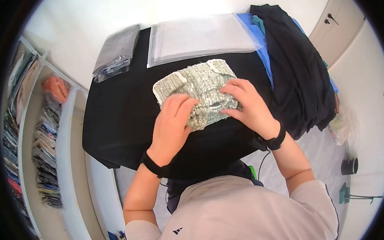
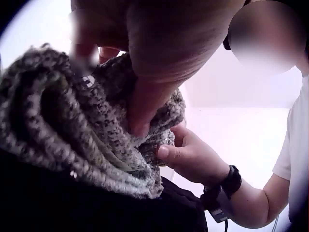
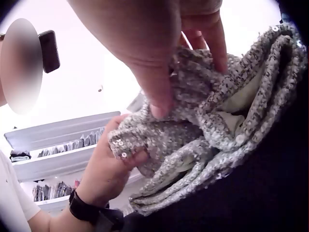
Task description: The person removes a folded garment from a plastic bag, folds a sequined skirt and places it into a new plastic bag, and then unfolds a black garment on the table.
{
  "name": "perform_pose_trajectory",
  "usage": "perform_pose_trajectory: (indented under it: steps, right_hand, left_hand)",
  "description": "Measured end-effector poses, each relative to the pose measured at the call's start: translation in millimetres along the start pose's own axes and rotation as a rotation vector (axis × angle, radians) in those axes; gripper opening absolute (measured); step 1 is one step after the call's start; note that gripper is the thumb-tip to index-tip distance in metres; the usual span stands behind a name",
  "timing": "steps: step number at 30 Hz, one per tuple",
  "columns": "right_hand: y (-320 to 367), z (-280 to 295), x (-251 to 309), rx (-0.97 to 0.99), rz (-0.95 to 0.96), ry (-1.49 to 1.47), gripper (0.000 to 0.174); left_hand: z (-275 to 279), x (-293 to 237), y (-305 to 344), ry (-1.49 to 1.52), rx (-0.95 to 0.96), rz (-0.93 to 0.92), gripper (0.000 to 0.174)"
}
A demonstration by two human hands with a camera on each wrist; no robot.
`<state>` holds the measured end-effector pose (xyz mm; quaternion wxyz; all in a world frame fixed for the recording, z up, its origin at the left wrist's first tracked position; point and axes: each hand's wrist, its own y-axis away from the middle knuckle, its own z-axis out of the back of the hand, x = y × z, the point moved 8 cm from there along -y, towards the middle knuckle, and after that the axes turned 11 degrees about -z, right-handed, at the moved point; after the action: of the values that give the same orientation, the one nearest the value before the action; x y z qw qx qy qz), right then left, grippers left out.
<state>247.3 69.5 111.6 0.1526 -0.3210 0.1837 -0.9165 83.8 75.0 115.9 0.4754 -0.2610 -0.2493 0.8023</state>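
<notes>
A folded tweed garment [image 1: 201, 83] in pale green and white, with sequins and light-edged flaps, lies on the black-covered table. My left hand [image 1: 171, 120] grips its near left part, fingers on top; the left wrist view shows the thumb [image 2: 141, 123] tucked into a fold. At the near right side, my right hand [image 1: 253, 105] holds the cloth between fingers and thumb. In the right wrist view that thumb [image 3: 160, 104] presses on the bunched cloth. Several stacked layers of the garment [image 3: 231, 145] show along its edge, with a pale lining between them.
Clear plastic bags [image 1: 202, 37] lie flat at the table's back. A bagged grey item [image 1: 117, 50] sits back left. Black cloth [image 1: 296, 70] over blue fabric [image 1: 261, 45] heaps along the right side. Shelves [image 1: 69, 124] with bagged garments stand at the left.
</notes>
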Motion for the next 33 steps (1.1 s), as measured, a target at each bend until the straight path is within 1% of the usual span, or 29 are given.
perform_pose_trajectory:
  steps: [1,3,4,5,7,8,9,11,12,13,15,16,17,19,20,21,23,24,26,27,29,30,31,32,33]
  right_hand:
    - [0,-1,-2,0.005,-0.006,-0.003,0.051]
    - [2,-1,-1,-0.048,0.038,0.033,0.047]
    - [4,-10,-9,0.023,0.048,0.070,0.048]
    - [9,-13,-14,0.026,0.043,0.068,0.048]
    - [16,-19,-20,0.056,0.028,0.060,0.048]
    - [21,-22,-21,0.074,0.014,0.067,0.054]
    - [26,-22,-18,0.075,0.008,0.066,0.054]
    - [35,-11,-15,-0.019,-0.113,-0.012,0.062]
    - [43,-4,-19,-0.086,-0.205,-0.179,0.069]
    - [53,-1,-31,-0.193,-0.292,-0.352,0.057]
    - [80,-18,-60,-0.266,-0.649,-0.979,0.042]
    - [87,-27,-60,-0.183,-0.770,-1.091,0.030]
    - [88,-25,-60,-0.184,-0.775,-1.088,0.030]
    - [94,-55,-57,0.128,-1.020,-1.506,0.037]
    - [87,-55,-55,0.150,-1.008,-1.567,0.040]
    - [82,-53,-55,0.147,-1.008,-1.565,0.040]
    - [75,-58,-48,0.212,-1.079,-1.717,0.040]
    - [72,-59,-46,0.213,-1.101,-1.703,0.042]
    - [69,-61,-43,0.207,-1.126,-1.694,0.042]
    - [68,-62,-43,0.201,-1.155,-1.689,0.042]
    - [66,-64,-42,0.187,-1.152,-1.678,0.042]
    - [64,-64,-42,0.170,-1.146,-1.670,0.042]
    - [63,-67,-43,0.171,-1.144,-1.670,0.042]
    - [62,-71,-44,0.174,-1.134,-1.713,0.041]
    - [61,-74,-44,0.178,-1.125,-1.755,0.040]
  left_hand:
    - [-2,3,0,0.005,0.005,0.005,0.053]
    - [1,-6,3,-0.176,-0.082,-0.139,0.051]
    - [-10,-2,9,-0.173,-0.007,-0.132,0.053]
    - [-16,-2,16,-0.169,-0.003,-0.130,0.053]
    - [-31,2,30,-0.002,0.099,0.010,0.058]
    - [-34,2,34,-0.016,0.156,0.009,0.064]
    - [-32,-2,33,-0.012,0.160,0.009,0.064]
    - [-27,-8,30,0.037,0.141,0.032,0.068]
    - [-28,-7,30,0.037,0.143,0.031,0.068]
    - [-31,-5,31,0.009,0.172,0.015,0.070]
    - [-36,-3,34,-0.010,0.204,0.006,0.072]
    - [-36,-2,34,-0.004,0.203,0.011,0.072]
    - [-37,0,34,0.002,0.201,0.016,0.072]
    - [-39,3,35,0.001,0.201,0.020,0.072]
    - [-39,4,35,-0.005,0.200,0.025,0.073]
    - [-40,3,35,-0.002,0.198,0.023,0.073]
    - [-40,1,34,-0.072,0.225,0.007,0.074]
    - [-37,0,32,-0.072,0.222,0.007,0.074]
    - [-29,1,27,0.160,0.201,0.057,0.072]
    - [-27,2,26,0.160,0.198,0.057,0.072]
    - [-20,10,27,0.338,0.089,0.140,0.068]
    - [-20,13,27,0.337,0.088,0.142,0.068]
    - [-19,16,26,0.348,0.092,0.127,0.065]
    - [-20,17,25,0.359,0.095,0.113,0.061]
    - [-21,18,25,0.358,0.095,0.114,0.061]
